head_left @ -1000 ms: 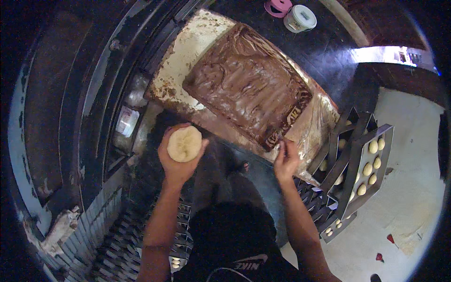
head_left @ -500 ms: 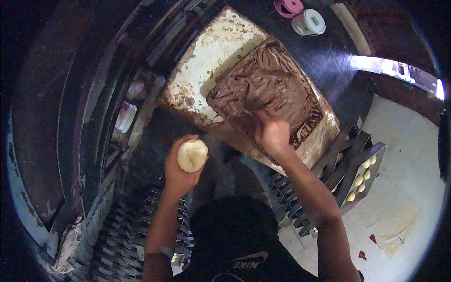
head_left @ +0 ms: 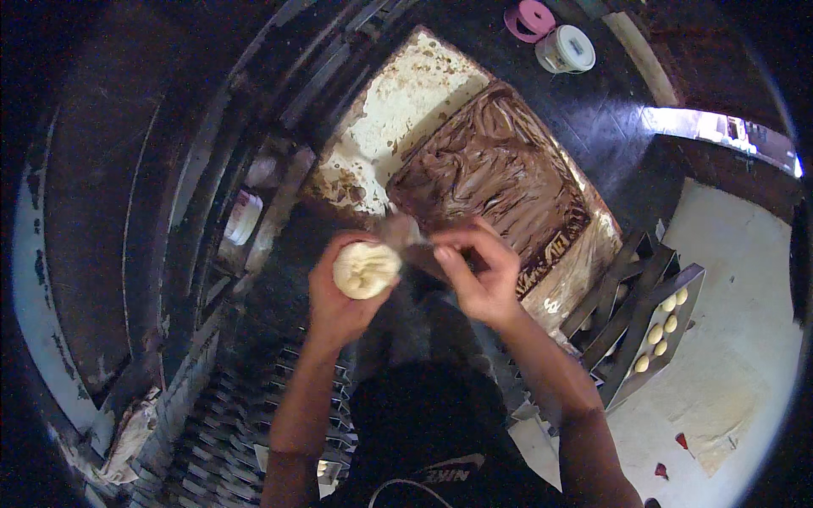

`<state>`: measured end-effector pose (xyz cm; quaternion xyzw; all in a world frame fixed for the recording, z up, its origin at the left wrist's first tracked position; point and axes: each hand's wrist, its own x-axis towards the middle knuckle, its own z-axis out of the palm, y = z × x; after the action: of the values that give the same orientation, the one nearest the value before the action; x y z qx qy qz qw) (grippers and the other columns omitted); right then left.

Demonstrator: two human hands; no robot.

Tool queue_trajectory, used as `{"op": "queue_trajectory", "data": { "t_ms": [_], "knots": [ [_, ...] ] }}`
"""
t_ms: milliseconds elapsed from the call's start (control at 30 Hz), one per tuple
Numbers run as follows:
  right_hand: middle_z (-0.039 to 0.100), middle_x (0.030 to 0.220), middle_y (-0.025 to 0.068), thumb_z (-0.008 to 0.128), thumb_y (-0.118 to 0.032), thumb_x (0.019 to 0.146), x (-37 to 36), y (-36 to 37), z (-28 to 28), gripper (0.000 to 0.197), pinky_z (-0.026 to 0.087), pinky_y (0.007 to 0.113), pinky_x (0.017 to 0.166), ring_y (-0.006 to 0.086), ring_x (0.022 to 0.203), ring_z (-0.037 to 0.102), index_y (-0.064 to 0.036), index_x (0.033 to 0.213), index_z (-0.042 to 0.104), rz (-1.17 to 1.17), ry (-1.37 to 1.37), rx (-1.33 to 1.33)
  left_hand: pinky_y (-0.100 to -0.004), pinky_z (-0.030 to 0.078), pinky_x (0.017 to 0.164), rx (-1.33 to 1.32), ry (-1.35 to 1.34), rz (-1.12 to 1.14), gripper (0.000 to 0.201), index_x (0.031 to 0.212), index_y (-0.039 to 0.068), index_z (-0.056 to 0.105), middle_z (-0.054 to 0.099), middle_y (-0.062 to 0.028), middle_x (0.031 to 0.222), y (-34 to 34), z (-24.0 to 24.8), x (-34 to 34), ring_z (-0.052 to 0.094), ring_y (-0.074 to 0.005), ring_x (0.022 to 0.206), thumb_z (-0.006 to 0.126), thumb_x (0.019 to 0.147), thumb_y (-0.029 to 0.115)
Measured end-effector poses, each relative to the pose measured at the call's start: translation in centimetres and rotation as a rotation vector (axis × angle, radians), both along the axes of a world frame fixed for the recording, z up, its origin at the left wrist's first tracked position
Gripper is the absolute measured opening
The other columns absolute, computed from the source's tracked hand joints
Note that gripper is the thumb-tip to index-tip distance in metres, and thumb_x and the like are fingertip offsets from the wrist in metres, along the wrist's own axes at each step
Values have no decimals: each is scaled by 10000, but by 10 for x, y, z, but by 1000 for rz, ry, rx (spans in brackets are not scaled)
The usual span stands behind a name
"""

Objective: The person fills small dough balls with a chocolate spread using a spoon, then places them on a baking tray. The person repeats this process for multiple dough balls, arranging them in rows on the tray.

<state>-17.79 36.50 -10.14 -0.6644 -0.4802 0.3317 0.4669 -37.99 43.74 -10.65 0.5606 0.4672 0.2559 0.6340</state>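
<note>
A round, pale piece of dough [head_left: 367,273], creased and dented in its middle, sits in my left hand [head_left: 337,296]. The fingers are wrapped round it. Close to its right, my right hand [head_left: 484,271] pinches the thin end of a small spatula [head_left: 402,230]. The spatula's flat blade is blurred and points left, just above the dough; I cannot tell whether the two touch. Beyond my hands lies a wide slab of glossy brown chocolate-like paste [head_left: 500,169], its surface smeared in ridges. It rests on a worn pale board [head_left: 385,102].
At right, a metal tray [head_left: 690,296] holds several pale dough balls [head_left: 656,333], beside other stacked dark trays [head_left: 614,292]. A lidded white bucket [head_left: 566,49] and a pink ring-shaped thing [head_left: 532,19] stand at the far side. Rows of metal moulds [head_left: 229,423] fill the lower left.
My right hand has left the brown paste and come left to the dough, spatula in its fingers. My left hand has shifted slightly right with the dough.
</note>
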Motion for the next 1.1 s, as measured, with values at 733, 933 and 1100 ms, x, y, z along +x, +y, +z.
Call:
{"op": "queue_trajectory", "data": {
  "t_ms": [733, 933, 1100],
  "knots": [
    [710, 1254, 131, 771, -108, 928, 12, -272, 33, 261, 514, 317, 994, 167, 1108, 666, -4, 1160, 710, -428, 955, 241, -363, 564, 898, 384, -254, -529, 520, 1063, 60, 714, 710, -88, 1078, -178, 85, 119, 685, -232, 1005, 989, 624, 104],
    [684, 936, 52, 791, -90, 864, 55, -382, 163, 206, 516, 316, 894, 187, 913, 640, -46, 1061, 748, -612, -49, 205, -377, 574, 883, 637, -54, -661, 454, 1076, 38, 699, 716, -144, 1207, -303, 134, 199, 712, -312, 1075, 904, 672, 44],
    [660, 992, 86, 887, -36, 675, 75, -477, 166, 312, 534, 367, 826, 264, 915, 639, -136, 958, 801, -854, 69, 427, -395, 559, 925, 842, -340, -823, 440, 1130, 22, 722, 660, -211, 1361, -379, 181, 238, 694, -341, 1151, 857, 723, 121]
  ]
}}
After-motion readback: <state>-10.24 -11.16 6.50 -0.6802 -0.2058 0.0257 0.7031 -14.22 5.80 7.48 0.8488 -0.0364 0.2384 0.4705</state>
